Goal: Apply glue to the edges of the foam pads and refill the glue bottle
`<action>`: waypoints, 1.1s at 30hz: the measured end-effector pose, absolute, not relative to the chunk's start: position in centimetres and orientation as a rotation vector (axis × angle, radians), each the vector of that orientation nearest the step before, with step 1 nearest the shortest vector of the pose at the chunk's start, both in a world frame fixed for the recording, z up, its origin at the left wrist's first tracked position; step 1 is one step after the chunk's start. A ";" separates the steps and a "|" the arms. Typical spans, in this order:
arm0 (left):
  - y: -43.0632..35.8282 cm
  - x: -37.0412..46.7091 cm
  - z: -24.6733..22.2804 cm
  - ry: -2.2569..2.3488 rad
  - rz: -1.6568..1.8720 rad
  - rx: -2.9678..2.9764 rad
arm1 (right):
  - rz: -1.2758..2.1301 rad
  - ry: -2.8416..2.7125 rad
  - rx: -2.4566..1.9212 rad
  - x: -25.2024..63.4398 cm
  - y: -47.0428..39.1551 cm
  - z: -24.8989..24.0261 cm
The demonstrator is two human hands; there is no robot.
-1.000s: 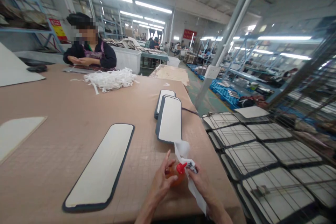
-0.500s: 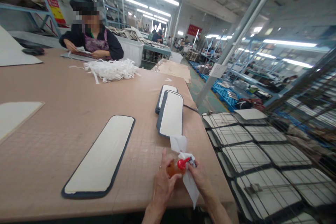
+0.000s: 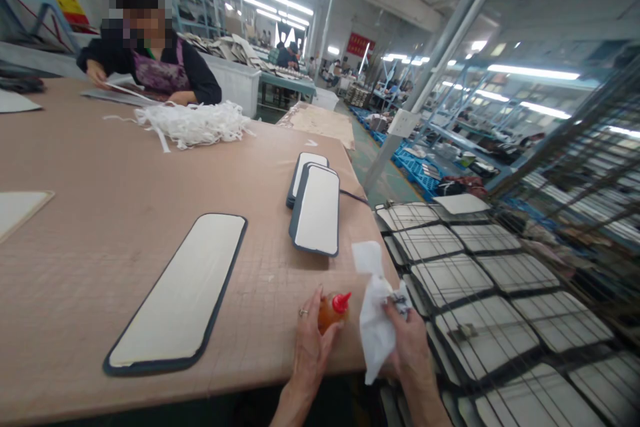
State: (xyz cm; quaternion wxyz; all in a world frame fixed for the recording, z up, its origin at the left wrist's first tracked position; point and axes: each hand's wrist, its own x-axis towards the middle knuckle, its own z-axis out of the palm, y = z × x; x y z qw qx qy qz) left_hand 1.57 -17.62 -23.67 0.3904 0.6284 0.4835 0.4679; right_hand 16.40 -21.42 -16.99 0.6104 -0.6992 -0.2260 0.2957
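My left hand [image 3: 311, 337] is wrapped round a squeeze bottle [image 3: 332, 313] of amber liquid with a red pointed cap, at the table's near edge. In my right hand [image 3: 407, 337] is a crumpled white tissue [image 3: 376, 320], pinched between thumb and fingers and hanging down past the table's right edge. A small dark grey patch shows in the tissue by the fingers. To the left lies a long cream panel with a dark blue border [image 3: 183, 293]. Beyond the bottle rests a small stack of similar panels [image 3: 317, 210].
A heap of white strips [image 3: 195, 124] lies on the brown-covered table [image 3: 260, 180], near a person [image 3: 165, 67] handling a thin strip. Another cream sheet [image 3: 20, 210] is at the left edge. Right of the table, a wire rack [image 3: 480, 307] carries several cream panels.
My right hand has drawn the tissue away from the bottle's red cap, to the right. My left hand still grips the bottle. The view has shifted slightly to the right.
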 end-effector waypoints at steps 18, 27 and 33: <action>-17.5 1.3 -24.3 1.179 1.216 1.695 | 0.517 -1.084 -1.600 12.9 -20.2 -19.4; -18.0 1.6 -23.8 1.186 1.277 1.804 | 0.476 -0.978 -1.654 12.8 -20.5 -19.4; -17.7 1.5 -24.5 1.245 1.273 1.927 | 0.472 -0.865 -1.680 12.6 -21.4 -18.3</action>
